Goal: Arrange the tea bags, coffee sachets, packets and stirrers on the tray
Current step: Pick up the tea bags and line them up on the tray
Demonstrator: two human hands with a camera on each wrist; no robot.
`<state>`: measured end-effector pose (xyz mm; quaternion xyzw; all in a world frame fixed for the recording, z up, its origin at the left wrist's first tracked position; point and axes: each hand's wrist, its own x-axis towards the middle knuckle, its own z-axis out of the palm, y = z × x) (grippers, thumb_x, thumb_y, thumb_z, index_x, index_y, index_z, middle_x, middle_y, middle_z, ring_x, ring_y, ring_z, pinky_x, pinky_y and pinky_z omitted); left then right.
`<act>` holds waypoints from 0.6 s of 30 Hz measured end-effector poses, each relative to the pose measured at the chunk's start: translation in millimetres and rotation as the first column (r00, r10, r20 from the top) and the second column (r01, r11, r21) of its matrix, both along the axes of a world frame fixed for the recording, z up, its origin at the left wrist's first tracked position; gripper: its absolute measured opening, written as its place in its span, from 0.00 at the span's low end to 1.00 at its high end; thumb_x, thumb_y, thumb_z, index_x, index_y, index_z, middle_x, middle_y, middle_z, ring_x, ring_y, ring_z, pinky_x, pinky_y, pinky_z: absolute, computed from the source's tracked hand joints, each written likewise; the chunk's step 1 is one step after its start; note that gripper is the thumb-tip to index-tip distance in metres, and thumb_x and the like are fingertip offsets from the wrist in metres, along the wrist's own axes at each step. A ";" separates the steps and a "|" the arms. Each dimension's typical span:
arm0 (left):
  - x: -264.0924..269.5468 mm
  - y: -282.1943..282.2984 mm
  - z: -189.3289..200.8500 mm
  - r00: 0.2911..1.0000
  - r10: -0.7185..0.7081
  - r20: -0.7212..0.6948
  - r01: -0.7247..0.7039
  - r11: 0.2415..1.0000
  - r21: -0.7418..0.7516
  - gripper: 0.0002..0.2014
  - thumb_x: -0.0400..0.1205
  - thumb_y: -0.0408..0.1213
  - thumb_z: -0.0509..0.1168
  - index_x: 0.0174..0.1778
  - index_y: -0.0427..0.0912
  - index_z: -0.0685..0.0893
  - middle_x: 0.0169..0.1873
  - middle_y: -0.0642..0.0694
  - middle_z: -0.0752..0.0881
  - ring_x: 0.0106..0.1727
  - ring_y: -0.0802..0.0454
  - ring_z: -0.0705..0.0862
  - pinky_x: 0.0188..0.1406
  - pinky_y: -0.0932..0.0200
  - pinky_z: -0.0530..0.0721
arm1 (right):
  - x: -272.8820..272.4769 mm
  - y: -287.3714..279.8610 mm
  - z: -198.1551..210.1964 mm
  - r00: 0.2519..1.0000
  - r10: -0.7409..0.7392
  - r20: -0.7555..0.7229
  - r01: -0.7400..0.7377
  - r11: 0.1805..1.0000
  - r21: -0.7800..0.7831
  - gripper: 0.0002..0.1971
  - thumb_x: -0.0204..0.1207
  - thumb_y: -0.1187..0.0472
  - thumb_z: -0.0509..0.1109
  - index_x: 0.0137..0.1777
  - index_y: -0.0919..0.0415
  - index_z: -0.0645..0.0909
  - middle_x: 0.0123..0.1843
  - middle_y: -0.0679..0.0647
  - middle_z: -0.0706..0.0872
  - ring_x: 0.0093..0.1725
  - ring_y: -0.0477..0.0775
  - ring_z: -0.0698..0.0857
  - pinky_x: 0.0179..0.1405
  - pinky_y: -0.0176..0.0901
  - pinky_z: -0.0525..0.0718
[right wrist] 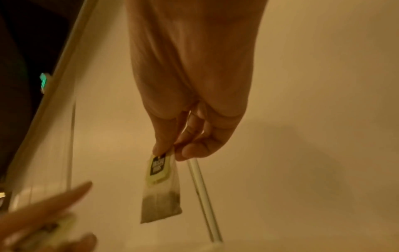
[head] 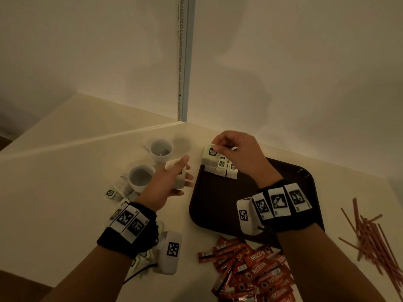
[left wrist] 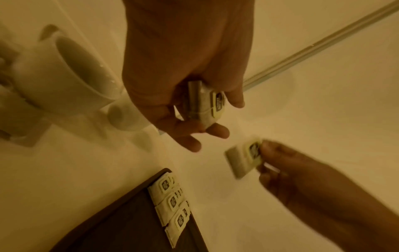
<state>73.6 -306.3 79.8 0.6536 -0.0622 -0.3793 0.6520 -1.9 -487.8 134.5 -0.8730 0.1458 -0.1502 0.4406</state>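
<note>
- The tea-bag step was in hand: the right hand (head: 236, 153) pinched one tea bag (right wrist: 161, 189) by its top edge between thumb and fingertips, the bag hanging just above the far left corner of the tray (head: 220, 205).
- The left hand (head: 168, 182), beside the tray over the tabletop (head: 65, 171), had its grip curled round a small stack of tea bags (left wrist: 207, 104), apparently as a supply for the right.
- By my reading, the next move called for lowering the pinched bag flat next to the row of tea bags (head: 220, 167) already on the tray, label up and edges in line, without nudging the ones already laid.
- The tray held only that row in its far left corner; the rest of its dark surface was bare.
- Two white cups (head: 150, 162) stood on the tabletop left of the tray; I could not tell whether anything was in them.
- Loose tea bags (head: 117, 192) lay near the cups, red coffee sachets (head: 253, 271) in a heap in front of the tray, and stirrers (head: 368, 238) scattered to its right, all yet to be arranged.
</note>
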 end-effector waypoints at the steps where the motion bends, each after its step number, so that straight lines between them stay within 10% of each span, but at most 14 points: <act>1: 3.6 0.8 -3.9 0.999 0.033 -0.033 -0.032 0.999 0.023 0.19 0.79 0.59 0.63 0.47 0.45 0.82 0.34 0.47 0.88 0.39 0.49 0.87 0.33 0.58 0.77 | 1.5 -6.2 -10.2 0.999 -0.010 -0.051 0.010 1.000 -0.006 0.03 0.73 0.65 0.74 0.43 0.57 0.85 0.37 0.45 0.86 0.35 0.34 0.82 0.38 0.21 0.77; 7: 22.9 0.4 -11.3 0.982 0.090 -0.169 -0.093 0.996 -0.012 0.25 0.79 0.63 0.57 0.45 0.42 0.81 0.30 0.46 0.86 0.27 0.50 0.83 0.21 0.63 0.73 | 12.2 -26.7 -80.0 0.900 0.038 -0.435 0.003 0.996 0.094 0.05 0.77 0.68 0.69 0.52 0.65 0.83 0.41 0.52 0.84 0.36 0.44 0.82 0.36 0.28 0.83; 18: 44.6 -6.6 -26.1 0.939 0.144 -0.312 -0.172 0.983 -0.063 0.35 0.82 0.66 0.42 0.39 0.38 0.81 0.27 0.41 0.87 0.24 0.49 0.85 0.18 0.66 0.77 | 53.4 -47.9 -132.6 0.880 -0.128 -0.458 0.105 0.992 -0.077 0.05 0.74 0.69 0.72 0.48 0.67 0.85 0.46 0.55 0.87 0.45 0.46 0.82 0.48 0.36 0.78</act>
